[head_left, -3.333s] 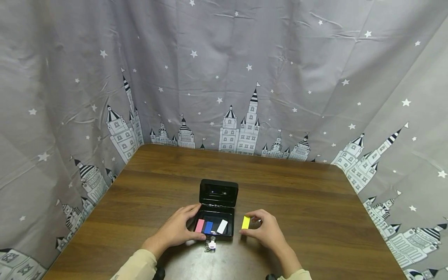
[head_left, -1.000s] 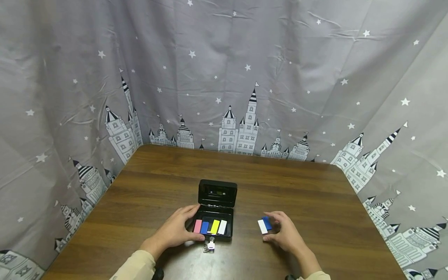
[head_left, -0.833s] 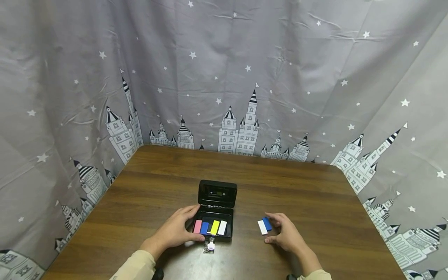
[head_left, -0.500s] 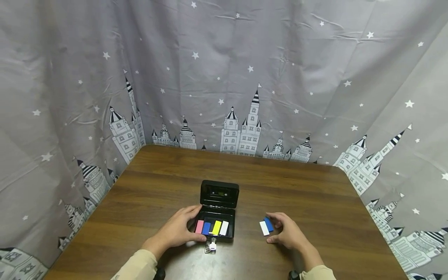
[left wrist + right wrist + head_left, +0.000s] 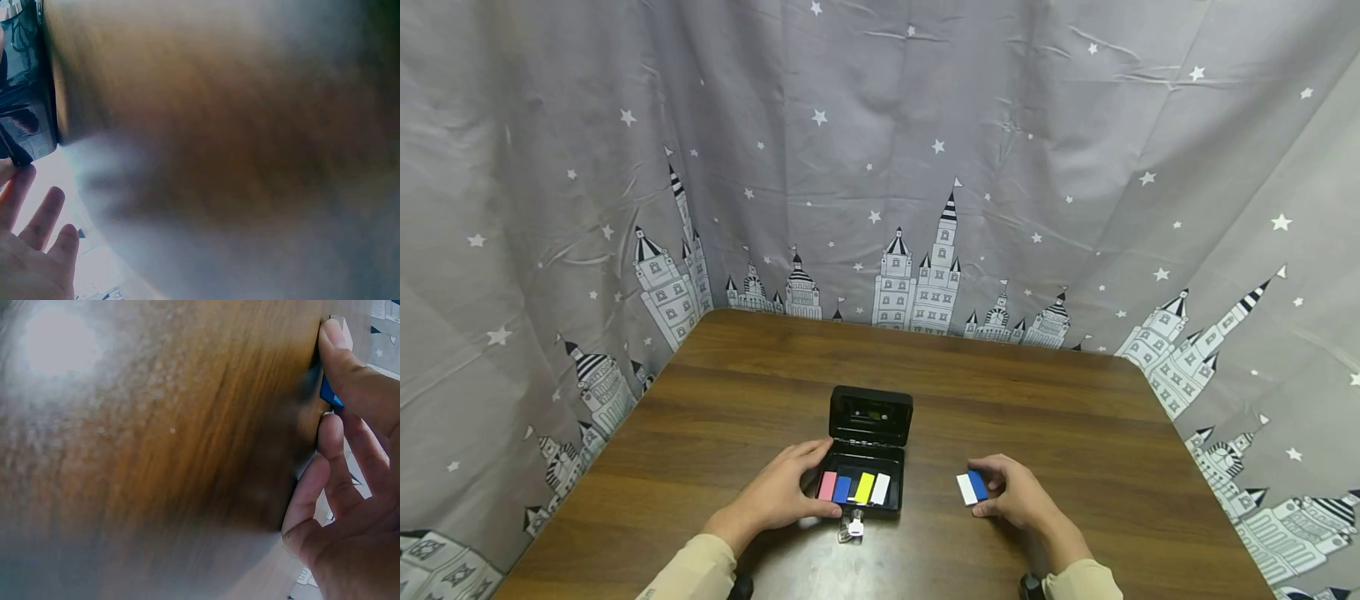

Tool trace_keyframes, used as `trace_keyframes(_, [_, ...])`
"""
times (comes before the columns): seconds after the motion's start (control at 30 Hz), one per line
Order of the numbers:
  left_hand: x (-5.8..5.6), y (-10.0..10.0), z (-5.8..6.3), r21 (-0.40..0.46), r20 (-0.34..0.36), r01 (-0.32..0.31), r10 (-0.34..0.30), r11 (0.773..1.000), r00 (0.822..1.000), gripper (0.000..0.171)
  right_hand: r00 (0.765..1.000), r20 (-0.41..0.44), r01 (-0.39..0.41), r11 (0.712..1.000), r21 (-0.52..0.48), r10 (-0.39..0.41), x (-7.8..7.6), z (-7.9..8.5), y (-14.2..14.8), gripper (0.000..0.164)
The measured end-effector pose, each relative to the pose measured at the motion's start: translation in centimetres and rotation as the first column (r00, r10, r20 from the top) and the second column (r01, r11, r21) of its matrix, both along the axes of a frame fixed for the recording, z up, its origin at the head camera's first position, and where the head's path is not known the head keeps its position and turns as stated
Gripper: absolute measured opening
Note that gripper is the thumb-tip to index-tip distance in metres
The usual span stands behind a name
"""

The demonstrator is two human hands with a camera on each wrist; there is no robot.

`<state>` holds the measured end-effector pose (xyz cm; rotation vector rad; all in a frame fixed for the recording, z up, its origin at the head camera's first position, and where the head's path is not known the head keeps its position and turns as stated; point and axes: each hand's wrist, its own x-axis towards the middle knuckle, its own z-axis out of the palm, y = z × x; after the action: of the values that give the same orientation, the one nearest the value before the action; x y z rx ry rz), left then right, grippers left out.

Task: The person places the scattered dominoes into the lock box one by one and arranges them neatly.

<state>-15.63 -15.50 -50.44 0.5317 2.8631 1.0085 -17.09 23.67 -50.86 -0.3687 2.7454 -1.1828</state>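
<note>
A black cash box [image 5: 901, 477] stands with its lid raised. Inside lie a pink block [image 5: 827, 486], a blue block [image 5: 842, 489], a yellow block [image 5: 864, 488] and a white block [image 5: 881, 489] in a row. My left hand [image 5: 778, 490] grips the box's left side, thumb at the front corner and fingers toward the hinge. To the right of the box, a second blue block [image 5: 977, 485] and a second white block [image 5: 966, 490] lie side by side. My right hand [image 5: 1018, 496] pinches the blue one between thumb and fingers; the right wrist view shows it mostly hidden behind the thumb.
Keys [image 5: 854, 527] hang from the lock at the box's front. The brown wooden table [image 5: 1037, 400] has a grey curtain [image 5: 1037, 167] with printed castles and stars around its far and side edges.
The yellow block has gone from my right hand into the box. My right hand moved right to the blue and white pair, and the blue block has straightened alongside the white one.
</note>
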Motion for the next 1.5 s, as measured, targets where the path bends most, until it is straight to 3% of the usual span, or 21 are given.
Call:
trace_keyframes(0.43, [0.0, 0.1, 0.3, -0.003, -0.01, 0.018, -0.018, 1.0, 1.0, 0.105, 1.0, -0.015, -0.02, 1.0, -0.014, 0.019, 0.3, -0.5, 1.1, 0.051])
trace_keyframes(0.87, [0.0, -0.1, 0.1, -0.014, -0.005, 0.011, -0.011, 1.0, 1.0, 0.105, 0.996, 0.001, 0.086, 0.994, -0.06, -0.086, 0.7, 0.3, 0.5, 0.048])
trace_keyframes(1.23, [-0.1, 0.1, 0.5, -0.024, -0.002, 0.009, -0.009, 1.0, 1.0, 0.106, 1.0, -0.009, 0.013, 0.988, -0.151, -0.015, 0.7, 1.8, -4.0, 0.047])
trace_keyframes(1.5, [0.1, 0.0, 0.6, -0.014, 0.0, 0.015, -0.015, 1.0, 1.0, 0.107, 0.999, -0.022, -0.044, 0.983, -0.179, 0.04, 0.6, 1.7, -8.0, 0.045])
